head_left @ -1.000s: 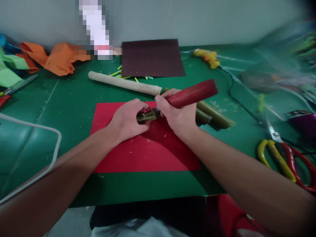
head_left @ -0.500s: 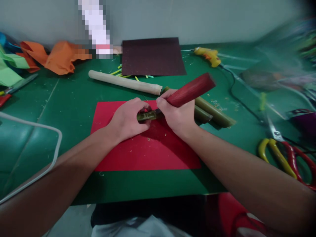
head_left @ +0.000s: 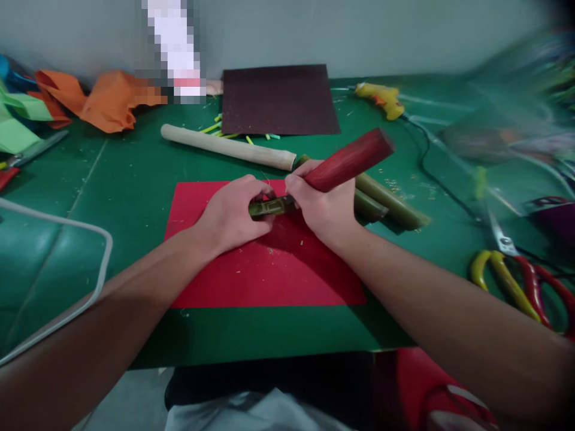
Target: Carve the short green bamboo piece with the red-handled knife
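My left hand (head_left: pixel 231 215) is closed around a short green bamboo piece (head_left: pixel 272 207), which has pale rectangular lines cut into its skin. A knife with a thick red wooden handle (head_left: pixel 348 160) is gripped low in my right hand (head_left: pixel 326 206). Its dark blade, mostly hidden by my fingers, meets the right end of the bamboo. Both hands are over a red sheet (head_left: pixel 269 284) sprinkled with small shavings. Just beyond my right hand lie green bamboo tubes (head_left: pixel 395 203), partly covered by it.
A pale peeled stick (head_left: pixel 229 146) lies beyond the sheet, before a dark brown sheet (head_left: pixel 281 99). A yellow glue gun (head_left: pixel 381 100) with its cord lies at the back right. Scissors (head_left: pixel 507 244) are by my right forearm. Orange cloth (head_left: pixel 108 102) and a white cable (head_left: pixel 105 251) are at left.
The view has tilted slightly, so everything sits a little higher in the picture. Both hands keep the same grip, and the knife and bamboo have hardly moved.
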Available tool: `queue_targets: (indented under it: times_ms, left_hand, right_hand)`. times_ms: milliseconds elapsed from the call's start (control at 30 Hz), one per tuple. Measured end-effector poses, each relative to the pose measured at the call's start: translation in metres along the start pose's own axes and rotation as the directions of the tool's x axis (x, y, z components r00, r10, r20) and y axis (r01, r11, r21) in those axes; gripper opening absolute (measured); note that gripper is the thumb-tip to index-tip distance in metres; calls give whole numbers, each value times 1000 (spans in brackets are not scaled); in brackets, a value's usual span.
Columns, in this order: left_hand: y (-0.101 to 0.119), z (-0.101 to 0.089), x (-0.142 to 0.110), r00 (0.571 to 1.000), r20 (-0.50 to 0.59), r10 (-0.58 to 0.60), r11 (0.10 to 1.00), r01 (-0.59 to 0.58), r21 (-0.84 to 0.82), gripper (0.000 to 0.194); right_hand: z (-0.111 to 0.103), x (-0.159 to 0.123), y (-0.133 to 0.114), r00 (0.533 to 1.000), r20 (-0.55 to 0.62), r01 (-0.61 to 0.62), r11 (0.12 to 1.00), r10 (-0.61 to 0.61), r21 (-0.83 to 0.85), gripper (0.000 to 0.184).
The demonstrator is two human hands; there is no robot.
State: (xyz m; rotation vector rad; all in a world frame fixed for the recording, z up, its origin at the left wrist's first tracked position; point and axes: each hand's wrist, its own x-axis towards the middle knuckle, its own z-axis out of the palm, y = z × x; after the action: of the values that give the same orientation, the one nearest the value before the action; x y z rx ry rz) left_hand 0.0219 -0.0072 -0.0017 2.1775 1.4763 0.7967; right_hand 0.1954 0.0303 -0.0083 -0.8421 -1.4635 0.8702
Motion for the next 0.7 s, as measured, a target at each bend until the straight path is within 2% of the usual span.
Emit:
queue_targets:
  times_ms: [200,367,700]
  left_hand:
    - [0,1,0,1000,11,-5,1000,6,-6,25]
    - [0,1,1,1000,11,-7,1000,7,-1,23]
    - [2,-1,0,999,17,-36,999,35,20,24]
  right_hand:
    - [-2,-3,0,997,55,-43,999,45,-30,23]
    - [-1,-4,0,999,-3,-42,999,42,-1,20]
    - [0,-2,-1,997,25,-77,996,78,-39,19]
